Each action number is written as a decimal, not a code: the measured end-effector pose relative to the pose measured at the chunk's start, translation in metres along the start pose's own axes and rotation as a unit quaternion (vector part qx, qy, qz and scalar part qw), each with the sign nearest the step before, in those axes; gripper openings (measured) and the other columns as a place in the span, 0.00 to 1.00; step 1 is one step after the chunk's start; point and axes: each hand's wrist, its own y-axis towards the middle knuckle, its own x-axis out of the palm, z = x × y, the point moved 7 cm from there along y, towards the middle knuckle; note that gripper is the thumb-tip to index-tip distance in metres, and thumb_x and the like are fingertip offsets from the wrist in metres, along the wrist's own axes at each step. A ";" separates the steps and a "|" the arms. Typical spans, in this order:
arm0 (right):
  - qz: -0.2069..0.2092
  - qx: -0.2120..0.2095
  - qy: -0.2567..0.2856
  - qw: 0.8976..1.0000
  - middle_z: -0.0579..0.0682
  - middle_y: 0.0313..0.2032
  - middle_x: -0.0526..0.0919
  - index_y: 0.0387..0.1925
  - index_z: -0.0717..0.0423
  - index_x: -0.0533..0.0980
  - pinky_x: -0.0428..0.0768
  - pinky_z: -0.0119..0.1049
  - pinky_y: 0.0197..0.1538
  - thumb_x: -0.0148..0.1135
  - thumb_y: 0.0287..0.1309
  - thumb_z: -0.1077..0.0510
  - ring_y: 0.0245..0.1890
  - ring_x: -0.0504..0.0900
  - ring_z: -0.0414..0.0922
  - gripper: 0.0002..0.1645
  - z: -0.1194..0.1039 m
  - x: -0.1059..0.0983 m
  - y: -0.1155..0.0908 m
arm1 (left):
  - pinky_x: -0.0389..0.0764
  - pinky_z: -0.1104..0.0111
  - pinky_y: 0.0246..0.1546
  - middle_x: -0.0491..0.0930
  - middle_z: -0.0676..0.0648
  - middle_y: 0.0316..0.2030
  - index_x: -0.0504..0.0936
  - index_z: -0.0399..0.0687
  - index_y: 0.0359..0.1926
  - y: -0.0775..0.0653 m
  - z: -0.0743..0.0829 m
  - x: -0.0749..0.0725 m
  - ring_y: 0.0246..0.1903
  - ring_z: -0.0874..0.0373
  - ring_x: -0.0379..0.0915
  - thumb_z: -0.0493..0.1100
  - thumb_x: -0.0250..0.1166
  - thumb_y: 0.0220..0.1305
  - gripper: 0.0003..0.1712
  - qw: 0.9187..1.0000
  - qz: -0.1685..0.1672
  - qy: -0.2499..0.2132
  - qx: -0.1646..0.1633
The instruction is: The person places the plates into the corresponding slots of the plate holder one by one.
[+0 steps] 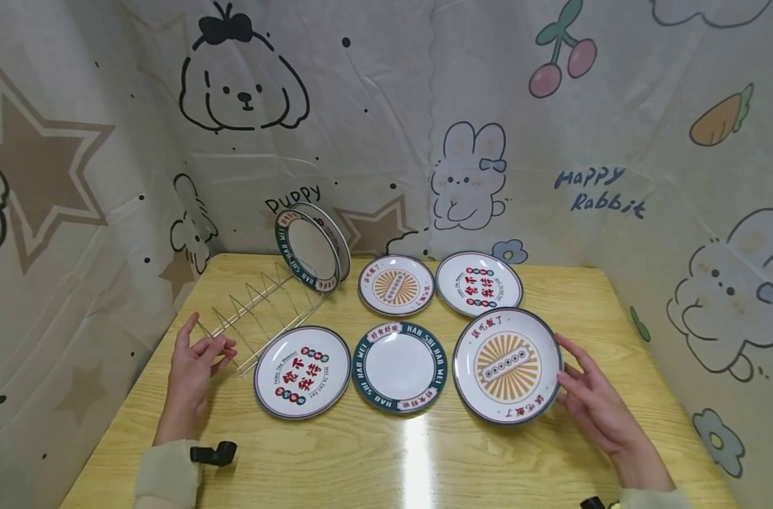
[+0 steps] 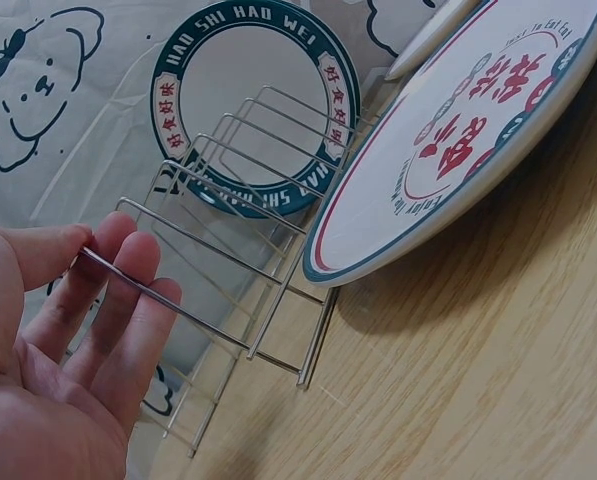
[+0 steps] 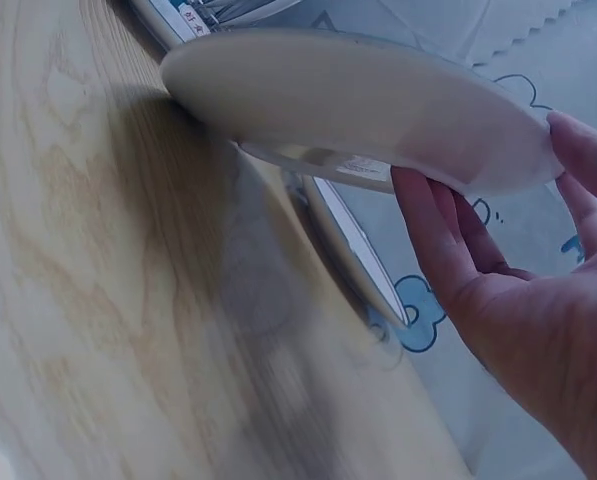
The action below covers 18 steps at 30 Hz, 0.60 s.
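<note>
My left hand [image 1: 194, 364] pinches the end wire of a metal dish rack [image 2: 203, 322] between thumb and fingers. Two plates stand on edge at the rack's far end; a green-rimmed plate [image 1: 308, 249] is in front, partly covering another plate [image 1: 343, 258]. At the right, my right hand [image 1: 593, 406] grips the edge of a plate with an orange sunburst [image 1: 507, 365]. In the right wrist view that plate's pale underside [image 3: 348, 105] is tilted and raised off the table, thumb on one face and fingers on the other.
On the wooden table [image 1: 335, 459] lie a red-lettered plate [image 1: 302, 372] beside the rack, a green-rimmed plate [image 1: 400, 367] in the middle, and behind them a smaller sunburst plate [image 1: 396, 285] and another red-lettered plate [image 1: 480, 283]. Patterned cloth [image 1: 386, 85] hangs around the table.
</note>
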 end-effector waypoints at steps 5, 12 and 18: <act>0.009 -0.017 -0.015 1.000 0.45 0.67 0.73 0.83 0.48 0.50 0.83 0.32 0.55 0.39 0.78 0.73 0.60 0.79 0.37 0.39 -0.006 0.007 0.003 | 0.85 0.76 0.42 0.88 0.57 0.37 0.41 0.67 0.84 0.002 0.000 -0.001 0.35 0.65 0.85 0.41 0.59 0.77 0.47 1.000 0.005 0.003 -0.006; 0.027 -0.020 -0.036 0.999 0.44 0.64 0.73 0.82 0.48 0.52 0.83 0.29 0.55 0.42 0.77 0.74 0.58 0.79 0.36 0.39 -0.013 0.018 0.006 | 0.85 0.76 0.43 0.87 0.57 0.36 0.40 0.65 0.84 0.001 0.000 0.000 0.36 0.63 0.85 0.40 0.59 0.77 0.48 1.000 -0.006 -0.010 0.002; 0.035 -0.046 -0.043 0.997 0.45 0.65 0.73 0.81 0.51 0.52 0.82 0.29 0.56 0.43 0.76 0.75 0.59 0.79 0.36 0.39 -0.023 0.029 0.009 | 0.85 0.76 0.44 0.87 0.57 0.37 0.39 0.65 0.84 0.001 -0.001 0.000 0.36 0.63 0.86 0.40 0.58 0.78 0.48 1.000 -0.008 -0.010 0.005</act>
